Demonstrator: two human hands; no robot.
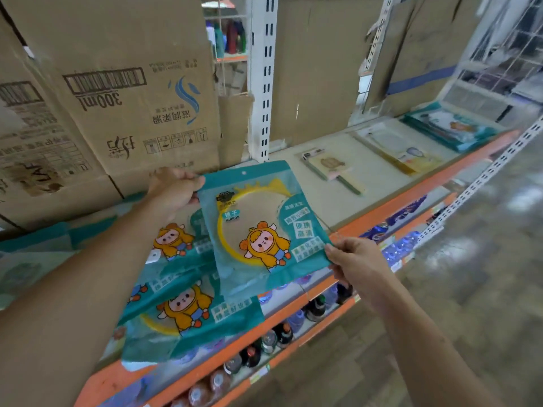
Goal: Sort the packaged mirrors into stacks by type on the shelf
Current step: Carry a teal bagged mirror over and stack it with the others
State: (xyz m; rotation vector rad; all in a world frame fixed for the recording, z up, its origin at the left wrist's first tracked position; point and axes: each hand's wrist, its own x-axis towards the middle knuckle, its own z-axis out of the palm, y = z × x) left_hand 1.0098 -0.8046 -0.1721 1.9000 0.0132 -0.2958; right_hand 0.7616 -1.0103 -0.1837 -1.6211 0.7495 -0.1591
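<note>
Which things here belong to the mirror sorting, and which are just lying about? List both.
Job: held teal mirror pack; left hand; right hand; teal packs beneath; handled mirror pack; cream pack; far teal stack; shelf.
Lying about: cardboard boxes; bottles below.

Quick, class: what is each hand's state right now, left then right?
Left hand: grips the upper left edge of the teal mirror packet.
Right hand: pinches the same packet's lower right corner.
</note>
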